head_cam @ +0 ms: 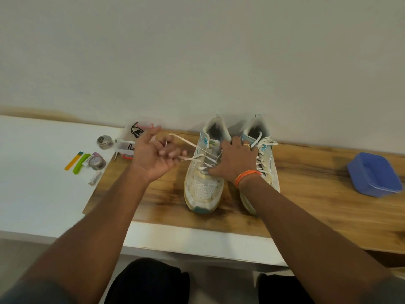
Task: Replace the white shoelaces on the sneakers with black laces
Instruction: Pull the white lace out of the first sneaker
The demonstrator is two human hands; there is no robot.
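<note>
From the head view, two worn white sneakers stand side by side on the wooden board (306,172), toes toward the person. The left hand (153,154) curls its fingers around the white shoelace (188,142), drawn out taut from the left sneaker (205,185). The right hand (235,160), fingers spread, presses flat on that sneaker's tongue, beside the right sneaker (266,159), which is laced in white. Black laces (136,131) lie in a clear box (128,142) behind the left hand; a blue tray (374,174) sits far right
</note>
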